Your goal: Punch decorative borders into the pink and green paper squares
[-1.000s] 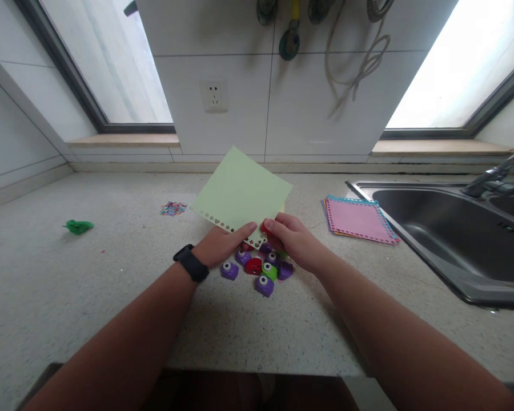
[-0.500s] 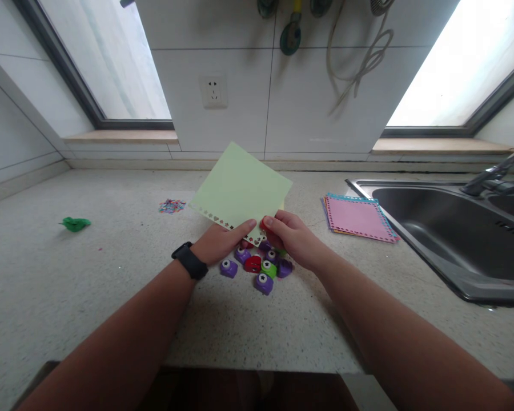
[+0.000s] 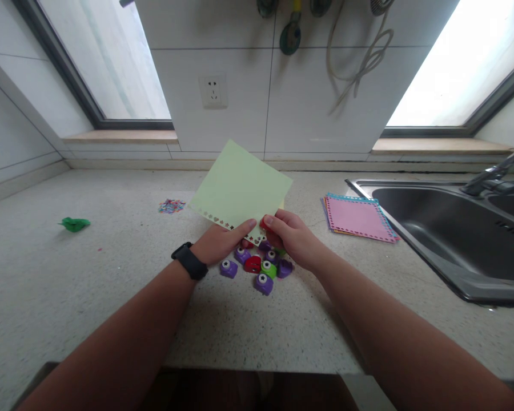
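A pale green sheet of paper (image 3: 242,185) is tilted above the counter, with a row of small punched shapes along its lower left edge. My left hand (image 3: 227,240) pinches that edge, thumb on top, and wears a black watch (image 3: 189,261) at the wrist. In my right hand (image 3: 293,237) is a red craft punch (image 3: 265,222), closed between thumb and fingers at the sheet's near corner. Below the hands lie several purple, red and green craft punches, among them a purple punch (image 3: 264,283) and a green punch (image 3: 268,268). The paper and hands partly hide some of them.
To the right, a stack of coloured paper (image 3: 360,217) with punched borders lies beside the steel sink (image 3: 466,297). A pile of tiny paper cut-outs (image 3: 172,206) is left of the sheet. Farther left sits a crumpled green thing (image 3: 74,224).
The far corner of the green sheet has shifted very slightly up and left. Both hands keep nearly the same place and grip.
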`<state>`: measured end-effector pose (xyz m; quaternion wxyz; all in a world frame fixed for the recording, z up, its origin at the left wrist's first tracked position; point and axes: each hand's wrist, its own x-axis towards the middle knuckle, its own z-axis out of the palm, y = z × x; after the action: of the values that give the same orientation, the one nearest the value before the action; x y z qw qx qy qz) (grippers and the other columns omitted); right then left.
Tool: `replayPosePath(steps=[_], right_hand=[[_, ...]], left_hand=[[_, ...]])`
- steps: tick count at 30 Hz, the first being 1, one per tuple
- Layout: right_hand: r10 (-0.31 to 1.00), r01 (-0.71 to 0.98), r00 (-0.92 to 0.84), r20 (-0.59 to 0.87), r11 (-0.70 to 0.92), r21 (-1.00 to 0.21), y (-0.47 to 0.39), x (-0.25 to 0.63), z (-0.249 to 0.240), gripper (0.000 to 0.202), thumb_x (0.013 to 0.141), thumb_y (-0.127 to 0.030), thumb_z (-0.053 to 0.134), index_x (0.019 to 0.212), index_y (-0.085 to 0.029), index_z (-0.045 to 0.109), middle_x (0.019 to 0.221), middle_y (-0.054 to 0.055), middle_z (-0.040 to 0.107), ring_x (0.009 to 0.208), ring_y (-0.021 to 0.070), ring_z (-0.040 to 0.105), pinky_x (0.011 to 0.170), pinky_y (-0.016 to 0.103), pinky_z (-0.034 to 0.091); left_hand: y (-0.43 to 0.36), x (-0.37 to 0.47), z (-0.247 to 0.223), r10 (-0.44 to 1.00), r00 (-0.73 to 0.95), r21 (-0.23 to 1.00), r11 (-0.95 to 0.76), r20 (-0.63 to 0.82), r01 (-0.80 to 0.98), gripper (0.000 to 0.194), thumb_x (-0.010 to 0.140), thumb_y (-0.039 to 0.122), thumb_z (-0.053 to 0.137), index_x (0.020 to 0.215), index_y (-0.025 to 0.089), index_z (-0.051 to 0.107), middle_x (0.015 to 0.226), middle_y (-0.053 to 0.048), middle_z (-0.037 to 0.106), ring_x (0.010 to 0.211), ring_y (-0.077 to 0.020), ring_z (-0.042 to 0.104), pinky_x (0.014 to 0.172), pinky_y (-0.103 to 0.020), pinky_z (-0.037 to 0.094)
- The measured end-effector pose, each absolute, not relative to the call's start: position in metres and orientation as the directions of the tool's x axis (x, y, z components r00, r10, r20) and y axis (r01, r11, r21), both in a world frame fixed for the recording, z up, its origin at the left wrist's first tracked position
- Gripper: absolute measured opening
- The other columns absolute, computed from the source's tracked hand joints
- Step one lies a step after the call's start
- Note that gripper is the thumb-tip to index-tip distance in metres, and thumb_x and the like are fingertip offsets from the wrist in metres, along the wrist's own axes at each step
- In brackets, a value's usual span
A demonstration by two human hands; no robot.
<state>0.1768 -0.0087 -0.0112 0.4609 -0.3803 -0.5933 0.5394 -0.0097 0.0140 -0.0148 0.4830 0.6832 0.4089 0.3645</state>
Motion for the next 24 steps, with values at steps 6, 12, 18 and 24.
replayPosePath(steps=[6, 12, 18, 24], right_hand=[[0.955, -0.029, -0.271, 0.117, 0.113, -0.993, -0.0095, 0.1766, -0.0104, 0.031, 0.090, -0.046, 0.057, 0.074, -0.021, 0.048, 0.059, -0.004, 0.043, 0.050, 0.0104, 0.034, 0.047, 0.027, 0.023], [0.955, -0.035, -0.270, 0.124, 0.118, -0.992, -0.0088, 0.1765, -0.0118, 0.031, 0.091, -0.047, 0.057, 0.075, -0.021, 0.048, 0.059, -0.004, 0.042, 0.051, 0.0104, 0.034, 0.048, 0.027, 0.023], [0.958, -0.033, -0.264, 0.110, 0.105, -0.994, -0.0088, 0.1757, -0.0104, 0.032, 0.089, -0.048, 0.058, 0.074, -0.022, 0.047, 0.059, -0.004, 0.041, 0.051, 0.0105, 0.033, 0.047, 0.027, 0.023], [0.958, -0.038, -0.265, 0.109, 0.103, -0.994, -0.0098, 0.1754, -0.0093, 0.031, 0.090, -0.046, 0.058, 0.075, -0.021, 0.047, 0.059, -0.005, 0.040, 0.050, 0.0101, 0.031, 0.047, 0.028, 0.021]], left_hand=[[0.0120, -0.0094, -0.0126, 0.921, 0.379, 0.954, -0.192, 0.095, 0.229, 0.041, 0.085, 0.057, 0.060, 0.070, 0.020, 0.067, 0.060, -0.002, 0.065, 0.057, -0.0154, 0.060, 0.062, -0.029, 0.052], [0.0114, -0.0095, -0.0125, 0.923, 0.375, 0.957, -0.180, 0.085, 0.226, 0.041, 0.085, 0.057, 0.060, 0.068, 0.021, 0.067, 0.062, -0.003, 0.066, 0.059, -0.0161, 0.062, 0.065, -0.029, 0.053], [0.0120, -0.0096, -0.0136, 0.924, 0.369, 0.954, -0.194, 0.101, 0.226, 0.039, 0.085, 0.057, 0.061, 0.071, 0.020, 0.068, 0.062, -0.002, 0.066, 0.058, -0.0158, 0.062, 0.065, -0.029, 0.053], [0.0105, -0.0089, -0.0100, 0.921, 0.375, 0.951, -0.200, 0.100, 0.237, 0.040, 0.085, 0.057, 0.060, 0.072, 0.020, 0.068, 0.062, -0.002, 0.065, 0.058, -0.0164, 0.062, 0.067, -0.031, 0.054]])
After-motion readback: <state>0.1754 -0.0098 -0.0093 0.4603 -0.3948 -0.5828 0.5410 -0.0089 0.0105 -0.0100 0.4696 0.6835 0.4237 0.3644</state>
